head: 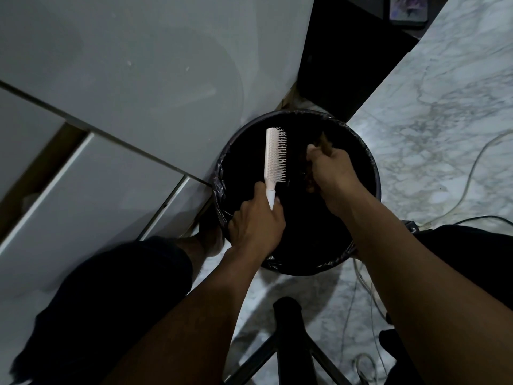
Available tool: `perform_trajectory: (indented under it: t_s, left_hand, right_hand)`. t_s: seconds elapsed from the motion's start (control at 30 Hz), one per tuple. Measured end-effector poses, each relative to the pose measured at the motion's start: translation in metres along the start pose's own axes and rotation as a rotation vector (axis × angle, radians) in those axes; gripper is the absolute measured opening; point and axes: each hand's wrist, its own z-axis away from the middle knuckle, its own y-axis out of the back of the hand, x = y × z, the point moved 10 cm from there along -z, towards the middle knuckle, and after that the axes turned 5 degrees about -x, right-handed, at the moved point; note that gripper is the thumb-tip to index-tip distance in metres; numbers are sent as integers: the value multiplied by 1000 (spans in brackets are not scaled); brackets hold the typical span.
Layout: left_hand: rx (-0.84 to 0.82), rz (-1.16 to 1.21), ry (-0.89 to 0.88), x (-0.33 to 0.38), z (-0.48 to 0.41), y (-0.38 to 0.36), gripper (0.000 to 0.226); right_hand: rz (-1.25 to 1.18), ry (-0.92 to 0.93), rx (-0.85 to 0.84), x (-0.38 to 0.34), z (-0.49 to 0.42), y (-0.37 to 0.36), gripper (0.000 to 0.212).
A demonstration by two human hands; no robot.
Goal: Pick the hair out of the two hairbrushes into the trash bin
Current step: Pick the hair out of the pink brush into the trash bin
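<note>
A round black trash bin (369, 162) with a dark liner stands on the floor between my knees. Over its opening my left hand (256, 222) grips the handle of a white hairbrush (273, 157), held upright with its bristles facing right. My right hand (331, 169) hovers over the bin just right of the bristles, fingers pinched on a dark tuft of hair (308, 179). A brownish thing (323, 141) pokes out past that hand's fingers; I cannot tell what it is. No second brush is clearly visible.
White cabinet panels (125, 79) rise on the left, touching the bin. Marble floor (444, 107) spreads to the right with thin cables (472, 168) trailing across it. A black chair base (288, 337) sits near the bottom, and a dark gap lies behind the bin.
</note>
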Motion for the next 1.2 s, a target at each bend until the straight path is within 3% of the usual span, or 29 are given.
perform_trajectory:
  t_s: [0.23, 0.4, 0.47, 0.53, 0.63, 0.7, 0.77, 0.87, 1.03, 1.2]
  left_hand:
    - [26, 1, -2, 0, 0, 3, 27]
    - [76, -16, -30, 4, 1, 9, 28]
    - [89, -20, -31, 3, 0, 10, 29]
    - [99, -30, -34, 4, 1, 11, 31]
    - [99, -87, -68, 8, 2, 11, 35]
    - [87, -137, -93, 12, 3, 9, 39]
    - [83, -156, -102, 13, 4, 9, 42]
    - [89, -139, -86, 11, 3, 10, 42]
    - [90, -134, -96, 10, 2, 8, 40]
    - [99, -114, -105, 11, 1, 9, 38]
  right_hand:
    - [124, -67, 108, 7, 1, 16, 20]
    - [658, -206, 93, 19, 2, 20, 52]
    - [743, -303, 42, 28, 3, 19, 68]
    - [663, -313, 24, 30, 5, 15, 82]
    - [408, -101, -1, 11, 1, 4, 85]
    - [204, 30, -99, -1, -2, -10, 68]
    - [84, 43, -180, 0, -5, -22, 41]
    - [119, 69, -204, 4, -3, -27, 18]
    - [322, 163, -179, -4, 4, -21, 43]
    - [178, 102, -209, -1, 4, -22, 41]
